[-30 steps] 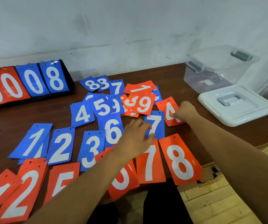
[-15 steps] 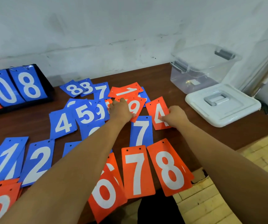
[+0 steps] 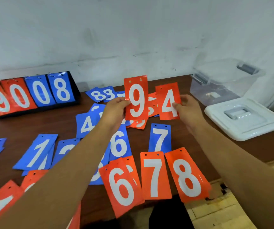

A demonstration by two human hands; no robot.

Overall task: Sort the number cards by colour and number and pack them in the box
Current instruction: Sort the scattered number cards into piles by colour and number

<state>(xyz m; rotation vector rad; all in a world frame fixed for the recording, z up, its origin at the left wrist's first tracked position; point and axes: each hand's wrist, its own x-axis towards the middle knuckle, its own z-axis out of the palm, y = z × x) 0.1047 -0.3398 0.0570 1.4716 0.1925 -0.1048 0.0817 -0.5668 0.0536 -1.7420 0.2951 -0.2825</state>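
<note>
My left hand holds an orange 9 card upright above the table. My right hand holds an orange 4 card upright beside it. Under them lies a loose heap of orange cards and blue cards. Orange 6, orange 7 and orange 8 lie in a row at the table's front edge. Blue 7, blue 6 and blue 1 lie behind that row. The clear plastic box stands open at the back right.
The white box lid lies flat in front of the box. A black flip scoreboard showing 9 0 0 8 stands at the back left by the wall. The brown table ends at the right above a wooden floor.
Both hands have lifted off the table: the left raised the orange 9 from the heap, the right raised the orange 4. Both cards now stand upright facing me.
</note>
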